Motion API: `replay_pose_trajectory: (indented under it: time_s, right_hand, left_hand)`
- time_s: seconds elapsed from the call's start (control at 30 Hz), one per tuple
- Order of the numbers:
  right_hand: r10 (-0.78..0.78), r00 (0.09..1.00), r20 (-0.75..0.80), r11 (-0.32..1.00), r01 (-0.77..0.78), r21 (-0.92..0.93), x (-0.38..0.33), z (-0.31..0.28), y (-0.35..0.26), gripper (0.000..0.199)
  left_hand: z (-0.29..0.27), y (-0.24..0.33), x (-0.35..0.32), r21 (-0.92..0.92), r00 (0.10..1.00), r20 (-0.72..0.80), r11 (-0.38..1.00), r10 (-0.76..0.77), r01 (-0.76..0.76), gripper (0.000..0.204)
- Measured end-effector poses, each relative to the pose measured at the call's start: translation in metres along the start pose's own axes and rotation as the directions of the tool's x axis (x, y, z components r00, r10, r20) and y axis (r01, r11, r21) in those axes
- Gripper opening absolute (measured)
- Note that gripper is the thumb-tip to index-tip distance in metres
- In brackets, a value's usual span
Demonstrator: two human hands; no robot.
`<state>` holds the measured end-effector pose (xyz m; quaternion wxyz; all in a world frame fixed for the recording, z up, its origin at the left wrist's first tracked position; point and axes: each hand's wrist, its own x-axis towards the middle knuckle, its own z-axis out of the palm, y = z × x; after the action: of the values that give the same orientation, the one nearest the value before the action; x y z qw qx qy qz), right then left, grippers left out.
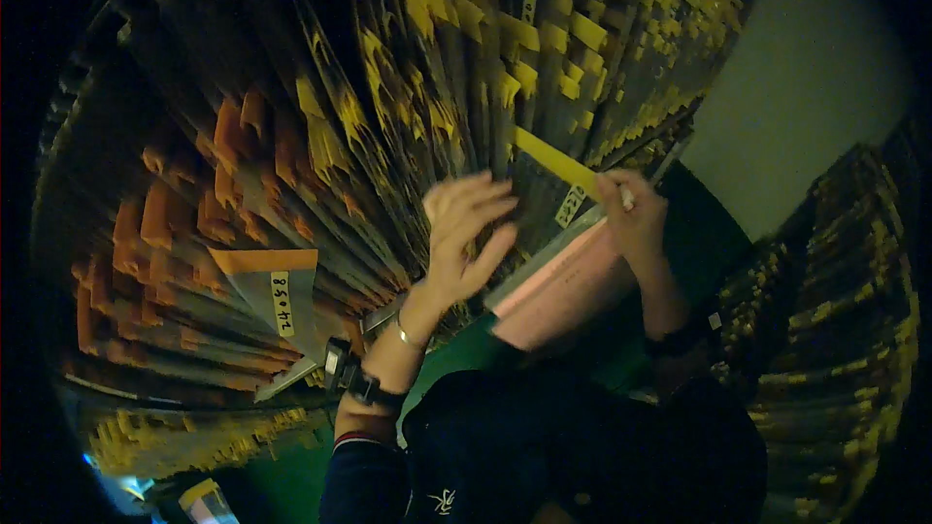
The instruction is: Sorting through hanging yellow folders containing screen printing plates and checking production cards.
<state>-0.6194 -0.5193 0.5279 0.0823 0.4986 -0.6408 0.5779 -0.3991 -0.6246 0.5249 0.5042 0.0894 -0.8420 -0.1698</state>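
Note:
My right hand (636, 218) is closed at the end of the yellow top strip (555, 157) of a grey hanging sleeve that carries a white label. Below that hand, a pink sheet (563, 286) hangs at a slant; whether it lies inside the sleeve I cannot tell. Something small and white shows at my right fingers, too small to name. My left hand (466, 238) is raised with its fingers spread, slightly blurred, and holds nothing. It is in front of the packed row of yellow-topped sleeves (427, 116), left of the pink sheet.
Orange-topped sleeves (233, 165) hang in tight rows at the left, one labelled sleeve (277, 296) sticking out. More yellow-topped sleeves (680, 29) fill the far right. Another rack (825, 359) stands at the near right, beside a pale surface (806, 68). The floor (456, 354) is green.

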Motion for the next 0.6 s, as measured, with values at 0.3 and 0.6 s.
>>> replay_pose_trajectory:
  time_s: [0.3, 0.6]
  right_hand:
    - [0.161, 0.925, -0.345, 0.98, -0.11, 0.163, 0.024, -0.021, 0.0, 0.015]
    - [0.184, 0.913, -0.364, 0.977, -0.128, 0.173, 0.045, -0.018, -0.013, 0.019]
  left_hand:
    - [-0.005, 0.049, -0.075, -0.817, 0.811, 0.475, 0.172, -0.342, 0.551, 0.085]
    - [0.009, 0.068, -0.061, -0.584, 0.679, 0.326, 0.424, -0.658, 0.692, 0.02]
